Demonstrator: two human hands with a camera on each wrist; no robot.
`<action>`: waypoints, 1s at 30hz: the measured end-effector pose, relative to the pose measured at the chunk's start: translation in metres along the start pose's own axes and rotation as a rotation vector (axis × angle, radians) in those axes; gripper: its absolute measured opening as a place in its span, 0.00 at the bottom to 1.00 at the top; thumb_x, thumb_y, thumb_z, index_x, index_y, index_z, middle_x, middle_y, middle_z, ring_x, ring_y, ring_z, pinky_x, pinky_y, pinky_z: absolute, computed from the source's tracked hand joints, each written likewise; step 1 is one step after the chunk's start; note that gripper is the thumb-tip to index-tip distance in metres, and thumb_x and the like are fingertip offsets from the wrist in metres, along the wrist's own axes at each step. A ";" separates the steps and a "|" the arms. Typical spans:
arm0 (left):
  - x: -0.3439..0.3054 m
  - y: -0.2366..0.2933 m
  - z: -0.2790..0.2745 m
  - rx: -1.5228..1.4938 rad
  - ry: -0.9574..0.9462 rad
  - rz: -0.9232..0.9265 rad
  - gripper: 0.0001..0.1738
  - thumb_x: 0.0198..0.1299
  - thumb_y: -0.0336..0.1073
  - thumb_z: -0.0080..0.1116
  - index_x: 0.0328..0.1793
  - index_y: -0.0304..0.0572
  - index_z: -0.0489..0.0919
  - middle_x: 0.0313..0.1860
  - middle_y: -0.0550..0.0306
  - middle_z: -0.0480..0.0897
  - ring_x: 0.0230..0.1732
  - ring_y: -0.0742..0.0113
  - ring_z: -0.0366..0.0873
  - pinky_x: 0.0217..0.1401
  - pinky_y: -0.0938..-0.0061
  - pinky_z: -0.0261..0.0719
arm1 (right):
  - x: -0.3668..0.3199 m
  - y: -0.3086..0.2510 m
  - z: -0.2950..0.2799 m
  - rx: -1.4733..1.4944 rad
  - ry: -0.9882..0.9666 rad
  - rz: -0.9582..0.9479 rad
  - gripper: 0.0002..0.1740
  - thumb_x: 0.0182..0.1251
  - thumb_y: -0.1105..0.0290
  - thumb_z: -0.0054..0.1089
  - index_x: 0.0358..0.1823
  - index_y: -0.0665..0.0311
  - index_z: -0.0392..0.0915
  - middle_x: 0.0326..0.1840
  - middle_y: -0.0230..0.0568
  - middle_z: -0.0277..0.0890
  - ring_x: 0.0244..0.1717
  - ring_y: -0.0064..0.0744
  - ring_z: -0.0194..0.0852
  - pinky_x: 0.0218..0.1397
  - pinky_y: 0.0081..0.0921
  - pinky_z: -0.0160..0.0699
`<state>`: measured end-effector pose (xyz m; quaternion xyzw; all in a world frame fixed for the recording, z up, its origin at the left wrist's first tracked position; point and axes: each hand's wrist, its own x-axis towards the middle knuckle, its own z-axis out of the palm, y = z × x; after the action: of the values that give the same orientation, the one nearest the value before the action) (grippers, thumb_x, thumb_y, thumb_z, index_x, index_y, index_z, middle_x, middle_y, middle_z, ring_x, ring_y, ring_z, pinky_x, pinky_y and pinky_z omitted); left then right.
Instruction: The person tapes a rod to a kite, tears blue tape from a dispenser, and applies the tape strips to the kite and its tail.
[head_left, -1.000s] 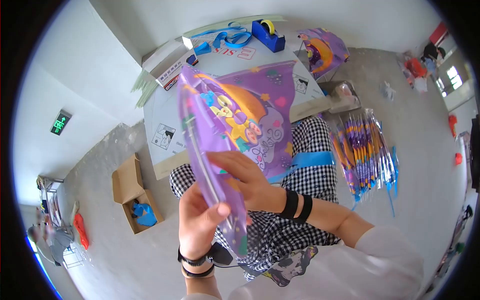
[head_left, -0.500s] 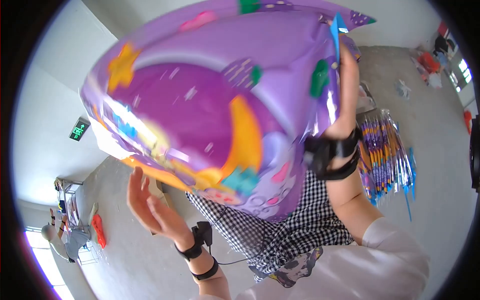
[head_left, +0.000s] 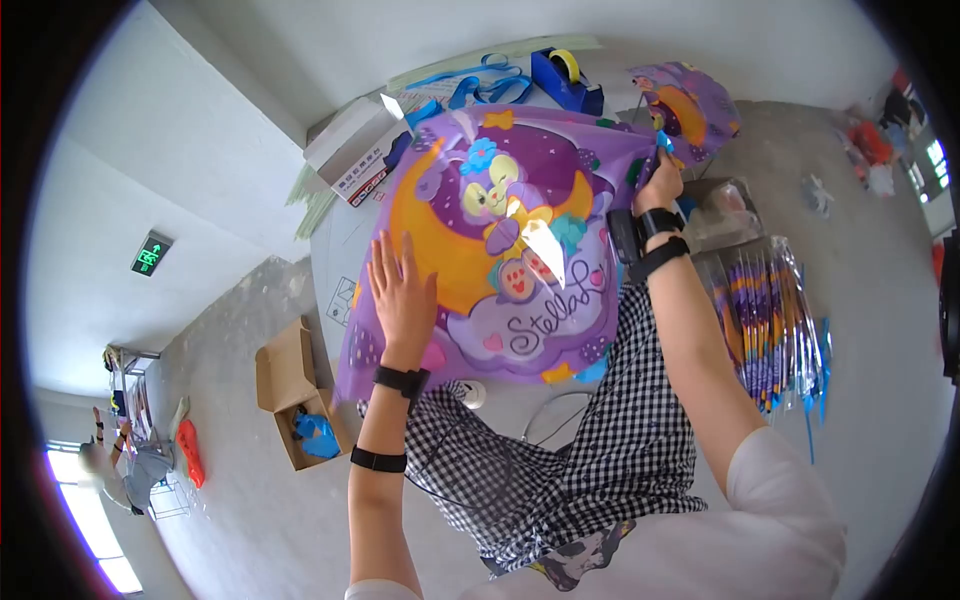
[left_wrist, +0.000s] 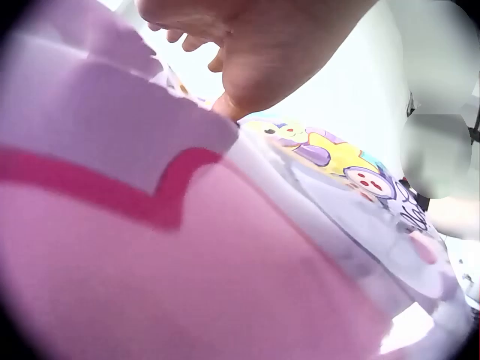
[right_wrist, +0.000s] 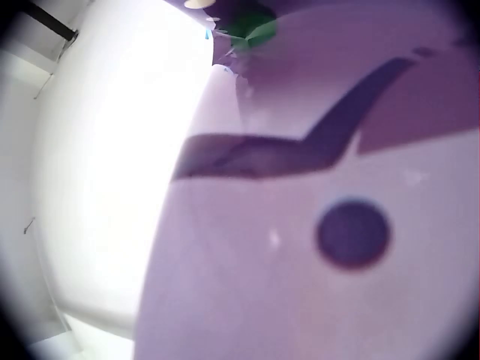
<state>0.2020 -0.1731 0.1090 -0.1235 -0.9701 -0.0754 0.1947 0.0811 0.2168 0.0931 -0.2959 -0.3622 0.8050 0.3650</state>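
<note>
One purple sheet (head_left: 495,245) stretches leftward from right hand (head_left: 660,183), which pinches its corner — left hand (head_left: 404,305) rests straight-fingered near opposite edge.

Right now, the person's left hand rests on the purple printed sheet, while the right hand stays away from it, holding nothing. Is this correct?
Not quite: in the head view, the right hand is holding the purple printed sheet near its upper right corner. The left hand does rest on it, as you say.
</note>
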 end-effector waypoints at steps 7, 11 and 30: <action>-0.004 0.057 0.061 -0.294 -0.294 0.099 0.35 0.69 0.48 0.55 0.80 0.50 0.61 0.80 0.37 0.55 0.81 0.37 0.49 0.80 0.47 0.51 | 0.090 0.060 -0.006 -0.142 -0.121 0.025 0.15 0.64 0.70 0.65 0.50 0.70 0.82 0.46 0.38 0.80 0.45 0.32 0.76 0.52 0.32 0.73; 0.012 0.050 0.110 -0.124 -0.363 0.054 0.36 0.70 0.55 0.52 0.81 0.54 0.60 0.80 0.36 0.56 0.80 0.35 0.49 0.78 0.41 0.51 | 0.119 0.033 -0.041 -0.305 -0.299 0.108 0.11 0.62 0.67 0.68 0.43 0.62 0.81 0.35 0.26 0.72 0.35 0.20 0.64 0.40 0.22 0.63; -0.032 0.078 0.094 -0.582 -0.217 0.270 0.22 0.58 0.31 0.62 0.61 0.43 0.77 0.65 0.53 0.75 0.70 0.52 0.69 0.68 0.58 0.71 | -0.245 -0.087 -0.085 -0.273 -0.927 0.924 0.08 0.71 0.71 0.60 0.44 0.69 0.76 0.34 0.39 0.78 0.26 0.27 0.80 0.24 0.21 0.78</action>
<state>0.2179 -0.0865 0.0177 -0.3088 -0.8977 -0.3093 0.0551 0.3137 0.0932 0.1668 -0.0874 -0.4161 0.8695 -0.2515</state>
